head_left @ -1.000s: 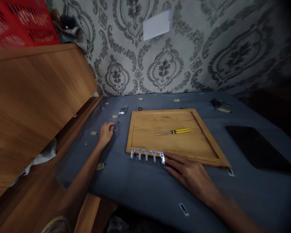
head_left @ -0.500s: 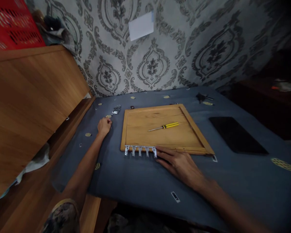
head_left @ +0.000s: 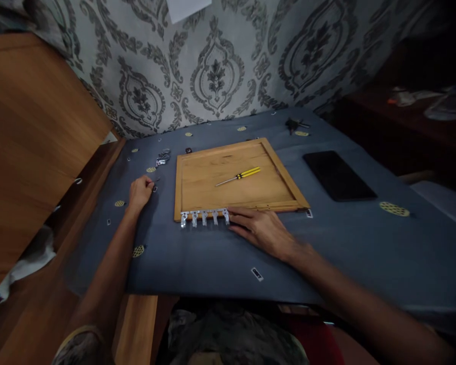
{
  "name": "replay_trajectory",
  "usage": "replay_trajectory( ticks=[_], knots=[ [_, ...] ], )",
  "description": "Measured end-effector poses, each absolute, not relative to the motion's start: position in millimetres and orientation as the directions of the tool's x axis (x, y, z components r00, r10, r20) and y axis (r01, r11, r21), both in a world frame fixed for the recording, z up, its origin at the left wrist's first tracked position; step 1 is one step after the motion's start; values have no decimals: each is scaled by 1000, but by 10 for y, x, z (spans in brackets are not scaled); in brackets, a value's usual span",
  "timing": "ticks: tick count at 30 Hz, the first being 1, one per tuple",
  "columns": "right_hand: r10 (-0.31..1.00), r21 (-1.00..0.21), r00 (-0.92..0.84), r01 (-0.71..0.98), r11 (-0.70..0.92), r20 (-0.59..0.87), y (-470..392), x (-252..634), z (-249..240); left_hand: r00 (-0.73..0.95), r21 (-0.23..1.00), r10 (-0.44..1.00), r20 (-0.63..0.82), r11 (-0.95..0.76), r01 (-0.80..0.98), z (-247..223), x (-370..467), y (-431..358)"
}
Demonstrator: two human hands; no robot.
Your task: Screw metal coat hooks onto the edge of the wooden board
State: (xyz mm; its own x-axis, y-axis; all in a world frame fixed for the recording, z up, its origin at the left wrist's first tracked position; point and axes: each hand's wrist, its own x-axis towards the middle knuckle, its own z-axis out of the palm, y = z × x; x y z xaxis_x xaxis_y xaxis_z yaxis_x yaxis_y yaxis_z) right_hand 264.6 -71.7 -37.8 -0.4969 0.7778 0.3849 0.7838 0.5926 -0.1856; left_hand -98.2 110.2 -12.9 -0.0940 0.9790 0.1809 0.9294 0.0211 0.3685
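Note:
A wooden framed board (head_left: 231,175) lies on the blue cloth, with a yellow-handled screwdriver (head_left: 247,173) on it. Along its near edge sits a row of several silver metal hooks (head_left: 204,218). My right hand (head_left: 264,230) rests at the right end of this row, fingertips touching the last hook and the board's edge. On the cloth left of the board, my left hand (head_left: 140,192) has its fingers pinched together; a small dark thing shows at the fingertips, too small to name. Beyond it lie small metal pieces (head_left: 162,158).
A black flat tablet-like object (head_left: 338,175) lies to the right of the board. Dark keys or a clip (head_left: 295,125) sit at the back. A wooden cabinet panel (head_left: 38,142) rises on the left, and a patterned wall (head_left: 216,76) stands behind the table.
The view has tilted down and shifted right, so everything appears further left and higher. Both hands keep nearly the same places beside the board.

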Motion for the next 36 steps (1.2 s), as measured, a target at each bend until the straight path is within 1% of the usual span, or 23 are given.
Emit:
replay_trajectory(
  ticks=[4, 8, 11, 14, 22, 27, 31, 36],
  knots=[
    [775, -202, -499, 775, 599, 388, -728, 2649, -365, -91, 492, 978, 189, -14, 870, -111, -1001, 1023],
    [786, -217, -485, 780, 587, 383, -729, 2639, -365, -62, 643, 987, 147, -48, 764, -121, -938, 919],
    [791, -221, -482, 783, 582, 376, -721, 2636, -376, -4, 736, 993, 120, -86, 672, -91, -820, 833],
    [791, -208, -489, 786, 582, 367, -717, 2638, -370, 81, 795, 990, 116, -142, 590, -21, -651, 749],
    [792, -203, -492, 788, 582, 360, -734, 2638, -331, 306, 872, 943, 129, -255, 417, 157, -117, 546],
    [791, -236, -491, 773, 589, 365, -729, 2623, -306, 444, 918, 895, 42, -210, 337, 201, 208, 404],
    [795, -254, -493, 768, 588, 353, -734, 2617, -274, 596, 906, 803, 8, -258, 335, 233, 431, 326],
    [791, -242, -494, 769, 591, 361, -735, 2614, -268, 681, 882, 730, -56, -283, 376, 221, 612, 303]
  ],
)
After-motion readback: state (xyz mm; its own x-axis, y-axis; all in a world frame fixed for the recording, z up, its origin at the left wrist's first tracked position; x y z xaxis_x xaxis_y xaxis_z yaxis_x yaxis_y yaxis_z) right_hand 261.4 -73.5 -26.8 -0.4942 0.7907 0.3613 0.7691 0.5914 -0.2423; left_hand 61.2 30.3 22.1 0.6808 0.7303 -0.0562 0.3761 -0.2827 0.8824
